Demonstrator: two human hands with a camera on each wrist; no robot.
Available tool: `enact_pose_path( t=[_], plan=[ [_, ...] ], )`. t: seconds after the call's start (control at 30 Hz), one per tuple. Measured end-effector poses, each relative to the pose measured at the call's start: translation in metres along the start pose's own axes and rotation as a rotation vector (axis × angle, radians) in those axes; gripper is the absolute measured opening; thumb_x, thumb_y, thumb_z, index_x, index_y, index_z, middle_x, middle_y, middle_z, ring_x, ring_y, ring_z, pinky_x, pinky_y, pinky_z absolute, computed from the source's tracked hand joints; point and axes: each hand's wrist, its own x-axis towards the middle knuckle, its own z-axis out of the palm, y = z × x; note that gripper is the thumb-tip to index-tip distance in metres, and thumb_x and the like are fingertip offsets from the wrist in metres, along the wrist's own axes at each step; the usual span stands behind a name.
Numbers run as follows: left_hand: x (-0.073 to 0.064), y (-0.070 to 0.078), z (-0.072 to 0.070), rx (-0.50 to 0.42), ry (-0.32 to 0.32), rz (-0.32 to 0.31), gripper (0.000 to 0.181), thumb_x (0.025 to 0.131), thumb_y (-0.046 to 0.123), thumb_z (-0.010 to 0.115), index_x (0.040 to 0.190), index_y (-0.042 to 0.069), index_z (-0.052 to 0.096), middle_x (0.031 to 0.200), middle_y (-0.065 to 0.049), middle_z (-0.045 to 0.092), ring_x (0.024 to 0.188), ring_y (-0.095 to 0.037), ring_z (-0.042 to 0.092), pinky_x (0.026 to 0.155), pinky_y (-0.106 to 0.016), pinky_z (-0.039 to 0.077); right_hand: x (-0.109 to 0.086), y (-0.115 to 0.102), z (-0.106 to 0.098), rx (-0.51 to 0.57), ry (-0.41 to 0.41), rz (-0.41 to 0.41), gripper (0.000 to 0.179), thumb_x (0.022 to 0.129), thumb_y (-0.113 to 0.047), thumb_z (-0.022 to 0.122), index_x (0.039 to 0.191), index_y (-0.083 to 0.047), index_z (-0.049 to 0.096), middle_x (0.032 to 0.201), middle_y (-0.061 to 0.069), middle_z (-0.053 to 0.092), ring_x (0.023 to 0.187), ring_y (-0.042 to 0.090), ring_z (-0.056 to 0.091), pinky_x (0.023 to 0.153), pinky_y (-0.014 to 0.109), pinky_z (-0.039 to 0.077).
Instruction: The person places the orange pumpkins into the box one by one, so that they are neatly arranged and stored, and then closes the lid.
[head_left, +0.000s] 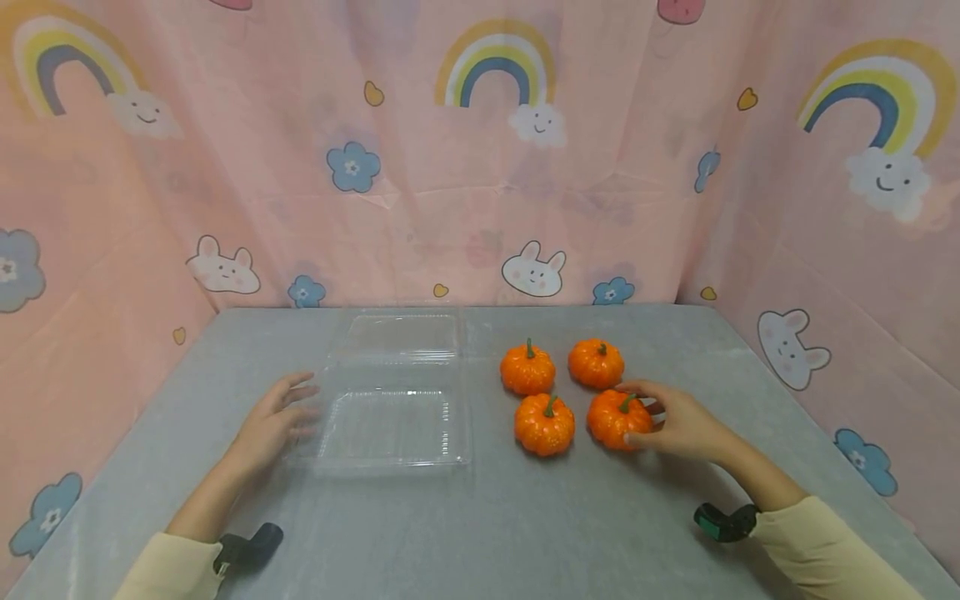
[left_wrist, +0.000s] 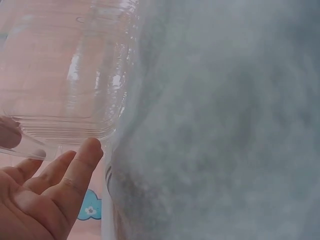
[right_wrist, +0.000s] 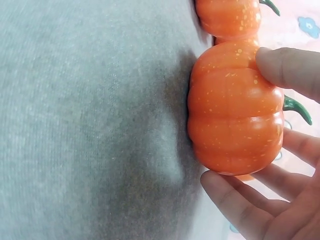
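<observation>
My right hand [head_left: 686,423] is around the near right pumpkin [head_left: 611,421], an orange one with a green stem. In the right wrist view the thumb [right_wrist: 287,70] lies on one side of this pumpkin [right_wrist: 235,115], and the fingers curve round the other; it sits on the table. Beside the left edge of a clear plastic clamshell box [head_left: 463,460] is my left hand [head_left: 266,429], fingers extended and spread. The left wrist view shows those fingers [left_wrist: 80,170] close against the box's ridged wall [left_wrist: 65,127]; contact is hard to tell.
Three more orange pumpkins stand close by: one at near left [head_left: 544,427], one at back left [head_left: 527,371] and one at back right [head_left: 596,365]. The box's lid [head_left: 405,335] lies opened toward the back. A pink printed curtain [head_left: 427,217] encloses the grey table [head_left: 480,533].
</observation>
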Motion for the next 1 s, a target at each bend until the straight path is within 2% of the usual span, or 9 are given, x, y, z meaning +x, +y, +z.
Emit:
enact_pose_path(
  t=[0.4, 0.7, 1.0],
  plan=[
    [0.001, -0.001, 0.000, -0.028, 0.006, -0.003, 0.054, 0.098, 0.006, 0.038, 0.150, 0.000, 0.021, 0.147, -0.032, 0.036, 0.125, -0.048, 0.049, 0.093, -0.048, 0.053, 0.001, -0.006, -0.004, 0.004, 0.012, -0.001, 0.064, 0.074, -0.031, 0.082, 0.129, -0.009, 0.055, 0.127, 0.019, 0.059, 0.102, 0.034, 0.061, 0.078, 0.042, 0.058],
    [0.000, -0.001, -0.001, -0.040, -0.005, 0.005, 0.055, 0.098, 0.004, 0.036, 0.150, 0.000, 0.020, 0.147, -0.033, 0.036, 0.125, -0.049, 0.048, 0.093, -0.048, 0.053, 0.009, -0.019, -0.022, -0.006, 0.013, -0.019, 0.063, 0.077, -0.030, 0.080, 0.131, -0.009, 0.054, 0.134, 0.020, 0.054, 0.105, 0.036, 0.060, 0.079, 0.040, 0.058],
    [0.000, -0.001, -0.001, -0.048, -0.012, 0.006, 0.055, 0.098, 0.005, 0.037, 0.150, 0.000, 0.020, 0.146, -0.033, 0.036, 0.124, -0.048, 0.049, 0.093, -0.048, 0.053, 0.022, -0.039, -0.038, -0.007, 0.021, -0.061, 0.065, 0.078, -0.028, 0.079, 0.134, -0.007, 0.052, 0.134, 0.020, 0.055, 0.107, 0.037, 0.059, 0.082, 0.043, 0.058]
  ],
)
